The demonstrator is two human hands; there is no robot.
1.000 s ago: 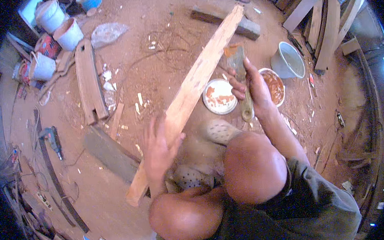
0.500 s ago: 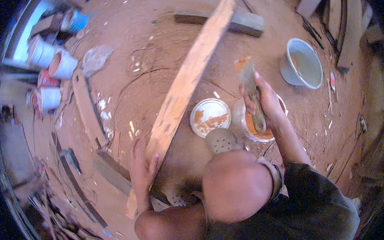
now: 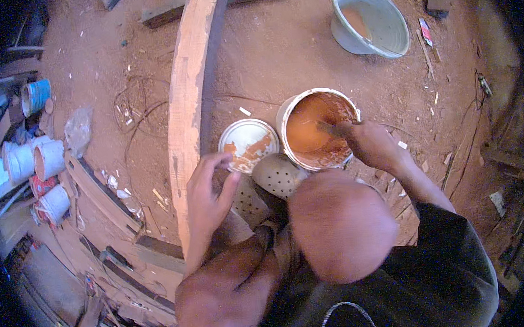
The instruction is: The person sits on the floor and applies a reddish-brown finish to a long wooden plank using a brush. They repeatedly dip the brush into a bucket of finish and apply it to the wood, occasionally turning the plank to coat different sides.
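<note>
Orange paste (image 3: 305, 131) in white bucket (image 3: 281, 121)

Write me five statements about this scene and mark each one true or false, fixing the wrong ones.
1. The right hand holds a tool at the pail. True.
2. The left hand is inside the pail. False: the left hand is outside it, near the plank.
3. The lid, smeared with orange, lies left of the pail. True.
4. The basin is bright red. False: the basin is pale grey-blue.
5. The plank is right of the pail. False: the plank is left of it.
</note>
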